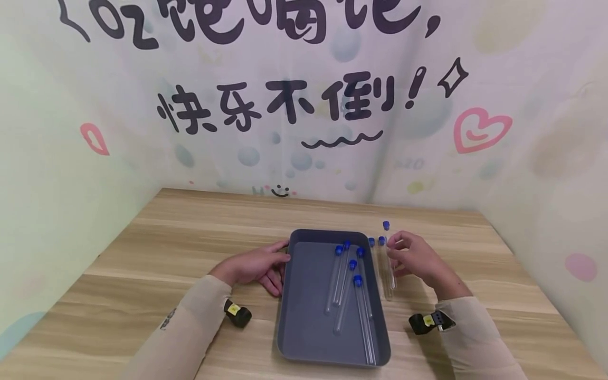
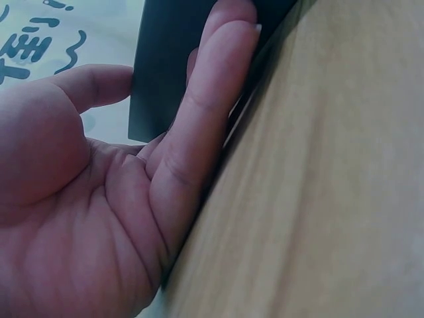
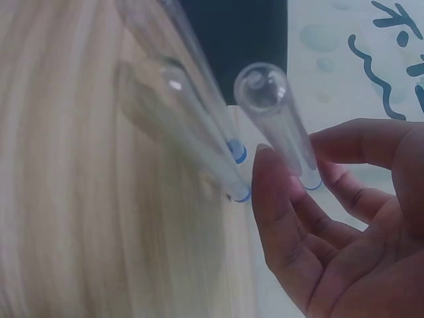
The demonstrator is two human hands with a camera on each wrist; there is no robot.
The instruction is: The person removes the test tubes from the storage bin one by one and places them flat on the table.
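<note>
A grey rectangular tray (image 1: 301, 311) lies on the table, with several clear test tubes (image 1: 358, 282) with blue caps lying in its right half. My left hand (image 1: 258, 268) rests at the tray's left side, its fairly straight fingers along the wall and the thumb touching it in the left wrist view. On the other side, my right hand (image 1: 418, 259) pinches a test tube (image 3: 268, 99) between thumb and fingers, its blue cap pointing away. Two more capped test tubes (image 3: 202, 119) lie on the table between that hand and the tray.
The wood-grain table (image 1: 180, 253) reaches back to a printed wall cloth (image 1: 266, 163) with black characters. Pale walls stand at both sides. A black wrist camera (image 1: 238, 315) sits on the left sleeve, another wrist camera (image 1: 420, 323) on the right.
</note>
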